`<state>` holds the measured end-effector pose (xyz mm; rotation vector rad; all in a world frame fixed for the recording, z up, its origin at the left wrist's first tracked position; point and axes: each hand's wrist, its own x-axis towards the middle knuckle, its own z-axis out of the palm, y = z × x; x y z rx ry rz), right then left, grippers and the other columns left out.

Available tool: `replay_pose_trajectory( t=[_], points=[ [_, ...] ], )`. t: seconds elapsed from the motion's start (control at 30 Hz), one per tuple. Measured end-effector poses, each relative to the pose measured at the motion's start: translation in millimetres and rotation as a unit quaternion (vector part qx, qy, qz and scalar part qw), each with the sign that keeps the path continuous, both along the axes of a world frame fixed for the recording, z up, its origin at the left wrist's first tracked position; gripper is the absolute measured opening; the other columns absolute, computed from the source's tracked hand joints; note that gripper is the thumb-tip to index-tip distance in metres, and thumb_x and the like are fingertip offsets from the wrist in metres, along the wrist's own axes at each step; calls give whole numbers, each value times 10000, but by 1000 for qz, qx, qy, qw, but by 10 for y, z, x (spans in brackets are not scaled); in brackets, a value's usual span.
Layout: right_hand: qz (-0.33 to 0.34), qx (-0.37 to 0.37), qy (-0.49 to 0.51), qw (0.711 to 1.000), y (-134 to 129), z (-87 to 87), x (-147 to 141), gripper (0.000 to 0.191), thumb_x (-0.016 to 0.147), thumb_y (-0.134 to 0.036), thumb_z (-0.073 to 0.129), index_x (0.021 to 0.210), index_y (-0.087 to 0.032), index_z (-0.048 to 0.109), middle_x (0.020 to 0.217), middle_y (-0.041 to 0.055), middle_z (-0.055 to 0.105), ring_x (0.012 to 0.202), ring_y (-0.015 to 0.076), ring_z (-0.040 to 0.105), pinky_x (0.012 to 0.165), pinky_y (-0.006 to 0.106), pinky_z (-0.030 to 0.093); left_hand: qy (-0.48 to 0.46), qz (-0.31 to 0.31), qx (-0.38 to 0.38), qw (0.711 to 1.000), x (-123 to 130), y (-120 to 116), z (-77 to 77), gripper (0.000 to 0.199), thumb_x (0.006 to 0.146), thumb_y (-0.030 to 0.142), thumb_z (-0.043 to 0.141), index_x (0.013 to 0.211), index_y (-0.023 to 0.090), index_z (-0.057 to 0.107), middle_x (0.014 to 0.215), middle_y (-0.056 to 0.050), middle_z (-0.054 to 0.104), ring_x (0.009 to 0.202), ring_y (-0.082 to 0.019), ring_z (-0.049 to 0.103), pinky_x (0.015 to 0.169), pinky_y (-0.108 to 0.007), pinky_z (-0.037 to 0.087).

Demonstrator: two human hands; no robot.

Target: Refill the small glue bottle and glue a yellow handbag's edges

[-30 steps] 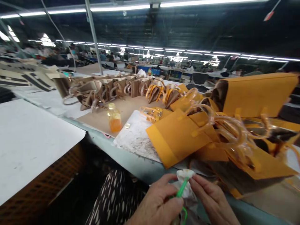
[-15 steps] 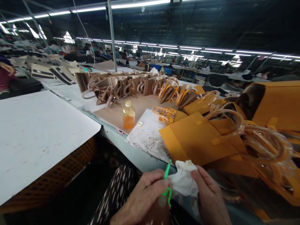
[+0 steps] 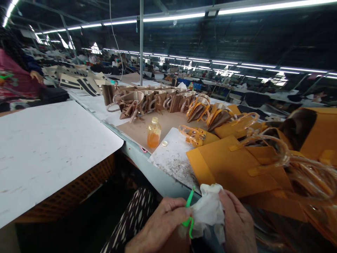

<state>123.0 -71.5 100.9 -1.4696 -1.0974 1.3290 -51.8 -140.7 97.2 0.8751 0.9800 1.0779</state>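
My left hand [image 3: 163,219], low in the view, pinches a small green pointed tool [image 3: 190,198], its tip upward and a curly green tail below. Beside it on the right, my right hand [image 3: 237,218] grips a crumpled white cloth [image 3: 209,207], which touches the left fingertips. Something brown and partly hidden lies beneath the left hand. Beyond the hands, a stained white sheet [image 3: 173,158] lies on the table with a small round cap [image 3: 164,143] on it. A clear bottle of orange liquid [image 3: 153,133] stands uncapped to its left.
Orange bags [image 3: 234,165] with plastic-wrapped handles pile up on the right. Brown bags [image 3: 158,100] stand in a row farther back. A white tabletop [image 3: 52,147] juts in at left above an orange crate [image 3: 86,186]. A person [image 3: 21,73] is at the far left.
The view has turned left, so the scene sits farther right and more of the person at left shows. Both hands keep their holds, and the cloth's folds have shifted slightly.
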Motion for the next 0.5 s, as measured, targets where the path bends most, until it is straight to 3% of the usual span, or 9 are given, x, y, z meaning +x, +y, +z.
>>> replay_pose_trajectory(
  t=[0.13, 0.23, 0.3, 0.37, 0.5],
  points=[
    [-4, 61, -92, 994, 5, 125, -44, 514, 838, -660, 596, 1044, -197, 680, 860, 38, 725, 713, 231, 611, 597, 307, 480, 55, 17, 61, 997, -111, -22, 114, 237, 830, 339, 582, 753, 131, 666, 960, -30, 589, 930, -181, 544, 870, -279, 401],
    [-10, 198, -239, 950, 23, 177, -13, 401, 915, -580, 525, 994, -218, 679, 981, 65, 724, 881, 269, 633, 798, 339, 472, 81, 25, 84, 993, -180, -38, 161, 222, 824, 317, 574, 703, 140, 633, 1108, -50, 568, 1082, -211, 535, 980, -295, 375],
    [19, 333, -328, 884, 51, 167, 18, 340, 970, -486, 477, 1010, -208, 668, 1043, 94, 713, 954, 287, 642, 859, 362, 448, 98, 35, 78, 992, -204, -45, 152, 220, 814, 319, 575, 676, 148, 601, 1090, -50, 569, 1078, -208, 538, 977, -293, 379],
    [55, 456, -392, 797, 86, 132, 37, 278, 999, -374, 470, 1074, -182, 657, 1072, 115, 710, 922, 276, 668, 809, 357, 461, 121, 40, 73, 989, -213, -48, 132, 231, 806, 343, 570, 671, 158, 588, 1031, -45, 576, 1021, -197, 545, 939, -284, 394],
    [135, 630, -438, 627, 125, 49, 8, 293, 964, -167, 529, 1247, -147, 606, 1114, 126, 724, 897, 237, 710, 759, 312, 484, 180, 37, 58, 981, -231, -58, 140, 237, 779, 372, 549, 664, 165, 562, 825, -11, 541, 818, -161, 511, 762, -259, 402]
  ],
)
